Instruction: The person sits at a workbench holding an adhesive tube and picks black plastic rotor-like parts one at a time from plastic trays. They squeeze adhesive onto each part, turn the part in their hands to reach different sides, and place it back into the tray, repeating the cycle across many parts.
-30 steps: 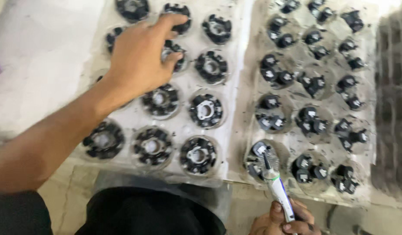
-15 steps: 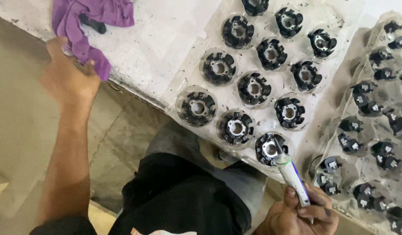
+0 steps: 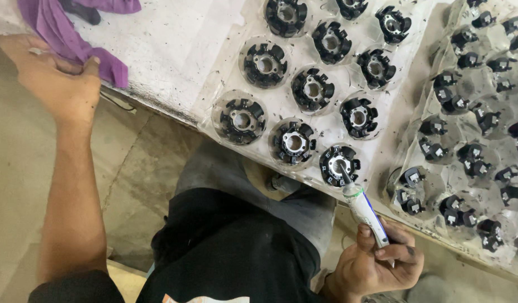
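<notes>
While dosing the black ring-shaped plastic part (image 3: 339,165) in the clear tray (image 3: 214,106) on the desk (image 3: 158,50), right hand (image 3: 376,264) grasping white tube (image 3: 364,210); left hand (image 3: 60,78) released, touching purple cloth (image 3: 62,33). Next, probably: steady nozzle aim.

- A tray (image 3: 214,104) of round slotted parts is lying on the table (image 3: 158,50), with a second tray (image 3: 433,185) of smaller parts sitting to its right
- A cloth (image 3: 62,28) is hanging over the table's left edge, the left hand (image 3: 60,84) touching it
- The right hand (image 3: 376,264) is gripping a tube (image 3: 362,207) in front of the trays (nozzle resting in the nearest round part (image 3: 340,164))
</notes>
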`<state>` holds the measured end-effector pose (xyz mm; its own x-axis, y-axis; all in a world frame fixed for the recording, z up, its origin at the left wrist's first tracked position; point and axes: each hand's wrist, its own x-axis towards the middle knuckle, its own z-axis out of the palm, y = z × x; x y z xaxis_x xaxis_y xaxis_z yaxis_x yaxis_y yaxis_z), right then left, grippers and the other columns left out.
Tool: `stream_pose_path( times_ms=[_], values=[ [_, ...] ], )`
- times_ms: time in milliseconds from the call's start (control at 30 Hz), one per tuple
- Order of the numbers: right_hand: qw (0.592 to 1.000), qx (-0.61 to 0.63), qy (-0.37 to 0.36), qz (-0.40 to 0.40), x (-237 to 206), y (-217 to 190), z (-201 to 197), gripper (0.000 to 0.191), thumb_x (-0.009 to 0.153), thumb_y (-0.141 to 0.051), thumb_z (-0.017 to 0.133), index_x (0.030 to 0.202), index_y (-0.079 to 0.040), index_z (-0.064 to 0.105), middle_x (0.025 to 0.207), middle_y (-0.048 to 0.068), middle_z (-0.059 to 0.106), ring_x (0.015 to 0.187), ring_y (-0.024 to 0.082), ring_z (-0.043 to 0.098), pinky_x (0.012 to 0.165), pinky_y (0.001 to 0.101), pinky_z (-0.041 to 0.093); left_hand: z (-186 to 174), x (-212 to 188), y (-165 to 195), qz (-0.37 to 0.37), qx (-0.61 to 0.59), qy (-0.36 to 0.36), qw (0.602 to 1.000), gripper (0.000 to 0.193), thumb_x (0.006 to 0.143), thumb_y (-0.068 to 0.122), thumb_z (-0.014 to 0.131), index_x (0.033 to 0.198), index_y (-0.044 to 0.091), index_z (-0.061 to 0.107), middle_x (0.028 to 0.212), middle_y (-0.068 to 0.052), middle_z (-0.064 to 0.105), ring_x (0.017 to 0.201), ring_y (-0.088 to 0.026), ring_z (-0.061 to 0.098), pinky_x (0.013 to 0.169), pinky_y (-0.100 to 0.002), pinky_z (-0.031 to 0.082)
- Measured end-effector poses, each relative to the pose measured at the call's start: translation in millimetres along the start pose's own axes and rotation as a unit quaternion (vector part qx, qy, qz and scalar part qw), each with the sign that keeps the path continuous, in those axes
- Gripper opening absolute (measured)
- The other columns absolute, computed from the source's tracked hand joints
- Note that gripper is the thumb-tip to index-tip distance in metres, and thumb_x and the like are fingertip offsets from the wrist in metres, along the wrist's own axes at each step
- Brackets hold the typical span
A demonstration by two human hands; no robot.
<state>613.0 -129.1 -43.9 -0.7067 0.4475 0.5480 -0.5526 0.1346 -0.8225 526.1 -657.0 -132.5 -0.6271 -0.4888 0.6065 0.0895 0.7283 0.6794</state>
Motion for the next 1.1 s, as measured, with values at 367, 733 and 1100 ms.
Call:
stream_pose_path(
  times_ms=[367, 733, 1100],
  values=[
    [0.996, 0.055, -0.044, 0.051, -18.1, -5.2, -8.8, 0.041, 0.095, 0.016, 0.076, 0.09, -0.005, 0.041, 0.103, 0.017, 0.064, 0.1, 0.02, 0.065, 0.102, 0.0368, 0.057, 25.0, -47.9, 177.1, 0.101, 0.097, -0.287, 0.948, 0.048, 0.091, 0.042, 0.076, 0.127, 0.01, 0.069, 0.122, -0.014, 0.073, 0.122, -0.032, 0.053, 0.103, -0.051, 0.042],
    [0.951, 0.209, -0.012, 0.229, -24.8, -27.4, -4.0, 0.034, 0.097, 0.009, 0.069, 0.093, -0.012, 0.042, 0.11, 0.012, 0.066, 0.104, 0.024, 0.065, 0.09, 0.0387, 0.056, 44.6, -62.4, 242.3, 0.174, 0.123, -0.347, 0.913, 0.053, 0.089, 0.058, 0.067, 0.102, 0.007, 0.072, 0.155, -0.038, 0.031, 0.15, -0.058, 0.007, 0.116, -0.076, 0.001],
    [0.92, 0.277, -0.052, 0.273, -22.8, -37.1, 7.2, 0.034, 0.099, 0.012, 0.065, 0.092, -0.012, 0.042, 0.116, 0.014, 0.066, 0.108, 0.025, 0.065, 0.098, 0.0389, 0.055, -2.4, -76.5, 260.2, 0.045, -0.251, -0.314, 0.914, 0.04, 0.084, 0.026, 0.087, 0.116, 0.009, 0.068, 0.136, -0.024, 0.059, 0.131, -0.039, 0.061, 0.107, -0.052, 0.052]
  ],
)
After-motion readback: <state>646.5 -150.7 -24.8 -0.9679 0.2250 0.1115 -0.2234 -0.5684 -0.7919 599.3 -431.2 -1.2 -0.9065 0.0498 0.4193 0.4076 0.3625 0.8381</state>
